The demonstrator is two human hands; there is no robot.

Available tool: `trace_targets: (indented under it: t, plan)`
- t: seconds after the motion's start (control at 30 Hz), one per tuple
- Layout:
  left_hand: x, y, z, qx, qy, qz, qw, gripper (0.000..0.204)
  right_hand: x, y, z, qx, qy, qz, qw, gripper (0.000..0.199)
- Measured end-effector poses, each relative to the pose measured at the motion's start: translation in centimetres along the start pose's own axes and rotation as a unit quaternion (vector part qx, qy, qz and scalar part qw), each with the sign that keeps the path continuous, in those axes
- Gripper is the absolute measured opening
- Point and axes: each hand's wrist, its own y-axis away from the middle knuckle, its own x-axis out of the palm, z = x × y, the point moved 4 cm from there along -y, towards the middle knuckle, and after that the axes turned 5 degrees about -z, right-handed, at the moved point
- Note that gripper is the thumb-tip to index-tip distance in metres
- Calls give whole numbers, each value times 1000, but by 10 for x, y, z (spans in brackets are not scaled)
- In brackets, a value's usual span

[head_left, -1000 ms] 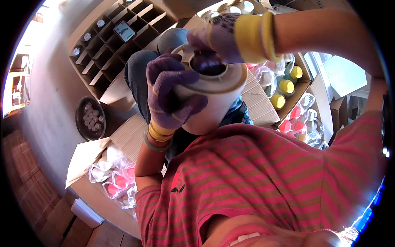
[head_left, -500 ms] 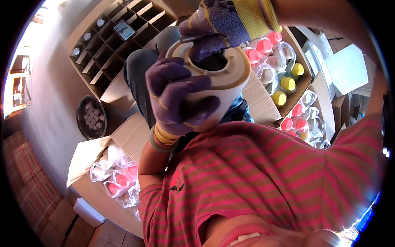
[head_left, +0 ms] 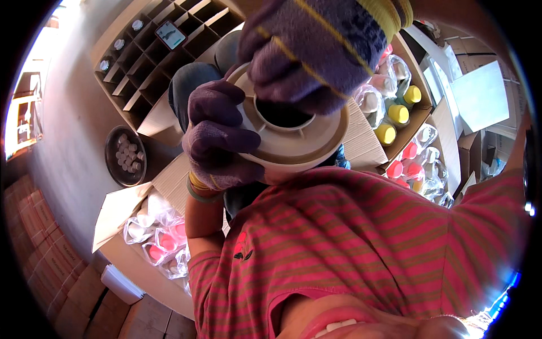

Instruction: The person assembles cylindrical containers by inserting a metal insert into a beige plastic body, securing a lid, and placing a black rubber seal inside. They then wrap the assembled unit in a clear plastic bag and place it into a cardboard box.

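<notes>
A round cream-white object (head_left: 316,138), with a raised inner ring, short ribs and a dark hole in its middle, is held in front of my chest. Its kind is not clear. My left hand (head_left: 220,127), in a purple glove with a yellow cuff, curls its fingers over the object's left rim. Above the hole, my right hand (head_left: 316,53) in a matching glove is closed, knuckles up. Its fingertips are hidden, so anything in them cannot be made out. My knee (head_left: 192,85) shows behind the object.
A divided carton (head_left: 149,65) at the far left holds a few white-capped bottles and a phone-like device (head_left: 170,35). A dark bowl (head_left: 125,155) contains small pale caps. Open cartons with bagged, pink-capped bottles stand left (head_left: 113,260) and right (head_left: 361,133). Stacked boxes (head_left: 42,243) line the left.
My right hand has come closer to the camera, now covering more of the object's far side. The object's top has tipped to face me more, and my left hand has shifted slightly left.
</notes>
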Motion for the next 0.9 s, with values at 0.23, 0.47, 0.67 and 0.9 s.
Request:
trace_targets:
  t: [0.23, 0.47, 0.67, 0.9]
  plan:
    - [3, 1, -4, -55, 4, 4, 998, 44, 8, -8, 5, -32, 6, 5, 999, 37]
    - [-3, 3, -4, -73, -93, -14, 993, 44, 15, -16, -2, -33, 17, -12, 999, 39]
    - [14, -4, -4, -77, -211, -23, 974, 42, 7, -24, -2, -64, 26, 2, 998, 41]
    - [9, 7, -12, -8, -167, -4, 986, 30, -41, -65, -61, -17, -77, -85, 993, 32]
